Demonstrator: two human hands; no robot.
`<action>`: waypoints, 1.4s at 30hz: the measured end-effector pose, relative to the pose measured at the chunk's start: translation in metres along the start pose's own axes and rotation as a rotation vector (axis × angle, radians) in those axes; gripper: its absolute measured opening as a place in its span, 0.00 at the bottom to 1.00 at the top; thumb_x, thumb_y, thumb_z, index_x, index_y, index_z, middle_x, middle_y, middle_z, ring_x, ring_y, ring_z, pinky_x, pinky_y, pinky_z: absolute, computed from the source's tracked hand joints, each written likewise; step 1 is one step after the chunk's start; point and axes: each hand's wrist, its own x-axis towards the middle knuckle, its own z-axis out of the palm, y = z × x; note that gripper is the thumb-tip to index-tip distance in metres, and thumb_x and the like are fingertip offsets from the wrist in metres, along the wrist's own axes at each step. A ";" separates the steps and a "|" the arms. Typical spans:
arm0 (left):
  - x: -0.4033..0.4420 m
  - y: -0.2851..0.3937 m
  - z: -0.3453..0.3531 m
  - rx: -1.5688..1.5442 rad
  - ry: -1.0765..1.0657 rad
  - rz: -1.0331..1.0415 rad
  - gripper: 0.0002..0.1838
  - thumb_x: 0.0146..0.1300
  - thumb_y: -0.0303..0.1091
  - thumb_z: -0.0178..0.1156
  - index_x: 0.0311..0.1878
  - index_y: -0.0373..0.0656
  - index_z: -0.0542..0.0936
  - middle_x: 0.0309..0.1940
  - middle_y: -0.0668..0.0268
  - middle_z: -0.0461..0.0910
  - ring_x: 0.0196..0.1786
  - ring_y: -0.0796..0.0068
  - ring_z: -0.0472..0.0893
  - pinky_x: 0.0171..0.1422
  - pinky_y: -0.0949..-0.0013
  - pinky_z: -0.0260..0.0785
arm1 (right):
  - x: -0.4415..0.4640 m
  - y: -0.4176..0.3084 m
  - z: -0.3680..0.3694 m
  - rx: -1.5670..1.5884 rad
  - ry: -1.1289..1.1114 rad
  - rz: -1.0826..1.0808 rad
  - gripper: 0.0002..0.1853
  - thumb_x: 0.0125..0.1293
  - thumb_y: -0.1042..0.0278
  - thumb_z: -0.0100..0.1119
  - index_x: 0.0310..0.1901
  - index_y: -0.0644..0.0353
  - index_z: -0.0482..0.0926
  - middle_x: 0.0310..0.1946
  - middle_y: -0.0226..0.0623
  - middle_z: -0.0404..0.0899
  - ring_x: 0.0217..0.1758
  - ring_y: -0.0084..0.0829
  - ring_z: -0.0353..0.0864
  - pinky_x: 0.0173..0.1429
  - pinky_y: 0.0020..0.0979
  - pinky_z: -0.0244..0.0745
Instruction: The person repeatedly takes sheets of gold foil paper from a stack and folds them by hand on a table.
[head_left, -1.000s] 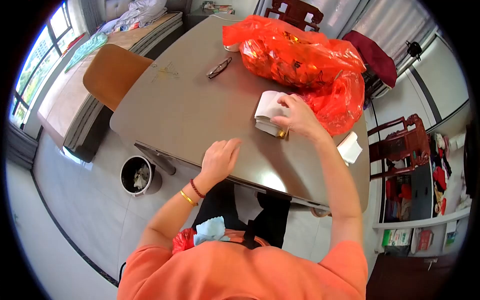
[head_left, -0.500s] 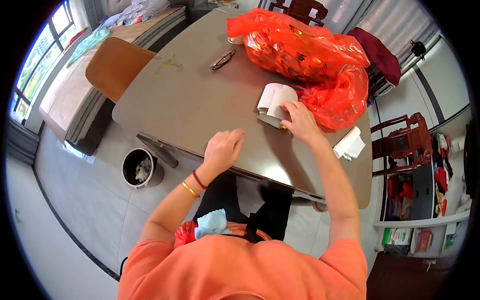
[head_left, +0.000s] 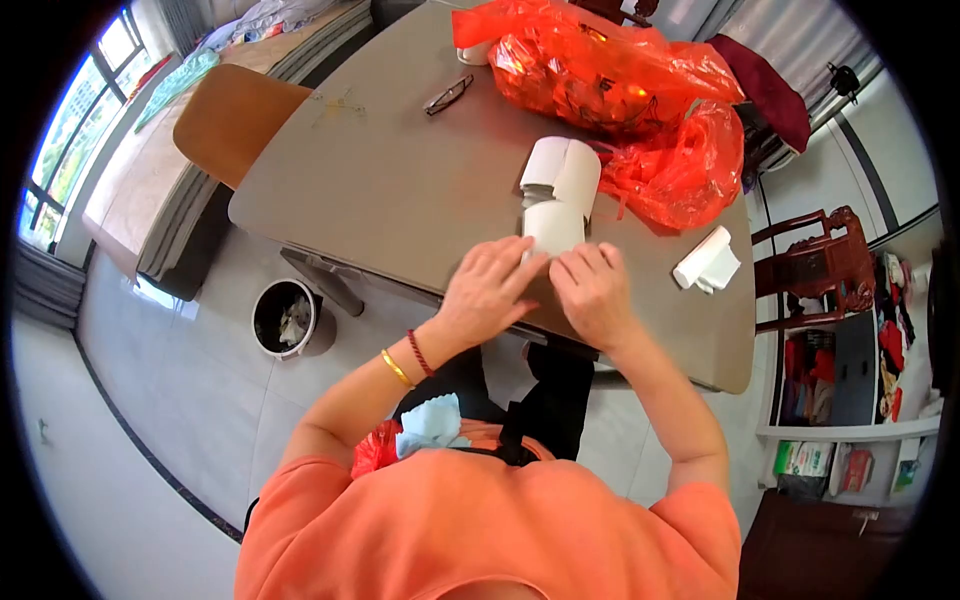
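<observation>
Brings the left hand (head_left: 490, 282) across toward 3 o'clock and draws the right hand (head_left: 592, 297) back toward 6 o'clock, away from its earlier place over the curved white paper bundle (head_left: 572, 172). Also shows a flap (head_left: 553, 228) of white paper now stretching from the bundle toward 6 o'clock. Keeps both hands side by side, slightly apart, with fingertips at the near edge of that flap; cannot tell a firm pinch from a light touch.

Taking the middle of the view as the clock's centre, finds the bundle at 1 o'clock on the grey-brown bench (head_left: 380, 190), right beside a large red plastic bag (head_left: 620, 85) lying farther out in the same direction. Shows shiny orange and gold contents through the bag. Finds eyeglasses (head_left: 449, 95) near 12 o'clock and a smaller piece of folded white paper (head_left: 708, 265) near 3 o'clock, well apart from the hands. Places a carved wooden chair (head_left: 825, 270) farther out at 3, an orange-brown chair (head_left: 240, 120) at 10, and a waste bin (head_left: 290, 318) on the floor at 9. Wears a dark red bracelet (head_left: 418, 353) and a gold bangle (head_left: 396, 368) on the left wrist.
</observation>
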 end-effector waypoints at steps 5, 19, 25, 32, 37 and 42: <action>-0.025 0.009 0.022 -0.047 -0.185 0.131 0.19 0.56 0.30 0.65 0.52 0.41 0.81 0.54 0.62 0.80 0.60 0.63 0.77 0.65 0.59 0.69 | -0.050 -0.026 -0.009 0.118 -0.062 0.082 0.09 0.53 0.73 0.65 0.38 0.60 0.81 0.39 0.33 0.78 0.49 0.35 0.77 0.55 0.39 0.70; 0.004 0.010 0.012 -0.473 -0.241 -0.446 0.12 0.65 0.32 0.59 0.51 0.44 0.80 0.33 0.57 0.82 0.36 0.52 0.81 0.42 0.55 0.74 | -0.056 0.007 0.019 0.623 -0.125 0.632 0.09 0.59 0.70 0.67 0.34 0.63 0.76 0.38 0.39 0.77 0.44 0.44 0.75 0.47 0.40 0.72; 0.004 0.007 0.019 -0.348 -0.119 -0.316 0.15 0.64 0.31 0.61 0.54 0.44 0.79 0.36 0.58 0.80 0.40 0.55 0.81 0.44 0.58 0.75 | -0.057 -0.008 0.017 0.468 -0.038 0.682 0.11 0.55 0.72 0.69 0.39 0.61 0.78 0.42 0.39 0.75 0.46 0.44 0.74 0.49 0.40 0.72; 0.001 0.016 0.020 0.023 -0.060 0.014 0.20 0.59 0.32 0.65 0.56 0.43 0.78 0.54 0.59 0.77 0.59 0.56 0.75 0.64 0.54 0.68 | -0.056 -0.012 0.015 0.364 -0.049 0.619 0.16 0.55 0.73 0.67 0.47 0.58 0.81 0.45 0.38 0.74 0.47 0.43 0.74 0.52 0.40 0.72; -0.017 0.045 0.016 0.060 -0.290 -0.051 0.30 0.56 0.37 0.69 0.62 0.42 0.75 0.64 0.57 0.72 0.67 0.55 0.70 0.73 0.52 0.61 | -0.058 -0.013 0.018 0.354 -0.045 0.625 0.16 0.57 0.73 0.65 0.49 0.59 0.81 0.46 0.37 0.75 0.48 0.42 0.75 0.52 0.39 0.73; -0.024 0.041 0.022 0.087 -0.351 -0.031 0.33 0.55 0.43 0.70 0.64 0.48 0.74 0.66 0.58 0.70 0.70 0.56 0.67 0.75 0.49 0.57 | -0.061 -0.011 0.016 0.419 -0.036 0.677 0.13 0.63 0.77 0.59 0.49 0.61 0.81 0.46 0.37 0.75 0.50 0.41 0.75 0.53 0.38 0.74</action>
